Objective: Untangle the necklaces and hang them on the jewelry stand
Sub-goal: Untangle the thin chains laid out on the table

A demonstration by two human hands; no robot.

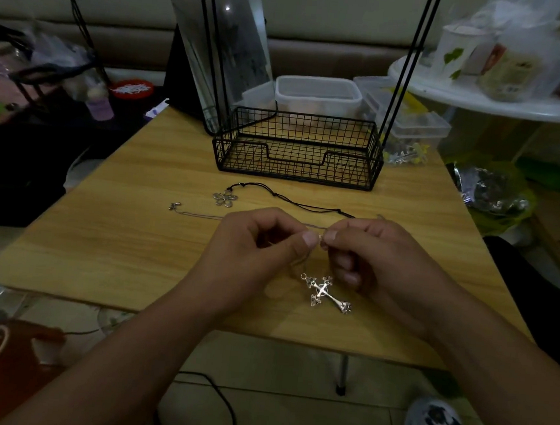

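Note:
My left hand (256, 244) and my right hand (379, 257) meet over the middle of the wooden table (119, 240), each pinching a thin silver chain (201, 215) between thumb and forefinger. A silver cross pendant (326, 293) hangs from that chain just below my fingers. The chain's far end with its clasp (173, 206) trails left on the table. Behind my hands lies a black cord necklace (293, 201) with a silver flower pendant (224, 198). The black wire jewelry stand (298, 150) has a basket base at the table's back and tall uprights (407, 64).
Clear plastic boxes (318, 93) stand behind the basket, and a mirror (218, 46) leans at the back left. A white round table (502, 99) with jars is at the right. Clutter and bags fill the left side. A cable (223, 399) runs on the floor.

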